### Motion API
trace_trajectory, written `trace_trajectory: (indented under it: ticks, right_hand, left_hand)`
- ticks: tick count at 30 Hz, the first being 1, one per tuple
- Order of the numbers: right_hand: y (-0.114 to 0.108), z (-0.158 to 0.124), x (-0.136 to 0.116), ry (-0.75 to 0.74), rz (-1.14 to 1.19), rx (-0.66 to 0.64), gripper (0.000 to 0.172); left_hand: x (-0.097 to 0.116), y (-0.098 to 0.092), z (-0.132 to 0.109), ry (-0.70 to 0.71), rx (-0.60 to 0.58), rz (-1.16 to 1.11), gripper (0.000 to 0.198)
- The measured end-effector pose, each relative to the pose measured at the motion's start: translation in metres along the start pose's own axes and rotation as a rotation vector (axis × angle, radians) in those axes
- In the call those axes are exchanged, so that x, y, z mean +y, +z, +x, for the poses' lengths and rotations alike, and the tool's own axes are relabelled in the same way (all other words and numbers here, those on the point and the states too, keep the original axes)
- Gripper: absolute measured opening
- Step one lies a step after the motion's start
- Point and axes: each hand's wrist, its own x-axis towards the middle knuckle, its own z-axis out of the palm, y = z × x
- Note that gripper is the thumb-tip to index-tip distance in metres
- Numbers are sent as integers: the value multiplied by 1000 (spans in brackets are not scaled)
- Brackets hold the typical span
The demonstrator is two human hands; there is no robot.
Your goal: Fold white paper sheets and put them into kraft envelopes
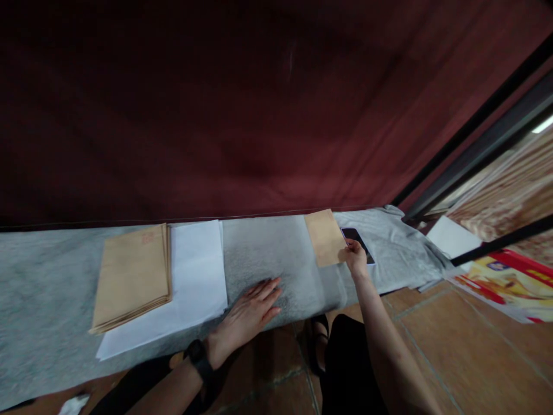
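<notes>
With its fingers closed, my right hand (356,257) grips the right edge of a brown paper envelope (324,237) over the grey cloth. A dark-screened phone (360,242) lies just behind and right of that hand. My left hand (254,308), palm down with fingers stretched, rests at the cloth's front edge and holds nothing. To its left, a stack of brown envelopes (133,274) with a small red print lies partly on white paper sheets (201,271).
A grey cloth (268,248) covers the long, narrow surface, backed by a dark red curtain (259,115). Black metal bars (484,132) stand at right. A red and yellow printed box (510,282) is near the tiled floor (466,346).
</notes>
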Motion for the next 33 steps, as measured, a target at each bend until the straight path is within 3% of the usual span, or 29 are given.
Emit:
trace_trajectory:
  ticks: [16, 21, 25, 29, 31, 33]
  right_hand:
    - [-2, -29, -8, -265, -877, -153, 38]
    - [18, -33, -17, -350, -826, -124, 34]
    - [38, -44, -20, -467, -751, -221, 49]
    - [44, -50, -13, -454, -812, -317, 48]
    - [44, -50, -9, -438, -826, -323, 48]
    - [47, -49, -9, -434, -823, -304, 48]
  left_hand:
    - [-2, -1, 0, 2, -19, -10, 31]
    - [-4, -1, -1, 9, -17, -19, 31]
    - [-5, 0, -3, -12, -15, -11, 33]
    - [-10, -2, -5, -52, 14, -10, 33]
    - [-17, -4, -7, -128, 51, 18, 37]
    - [-26, -9, -11, -296, 96, 81, 44]
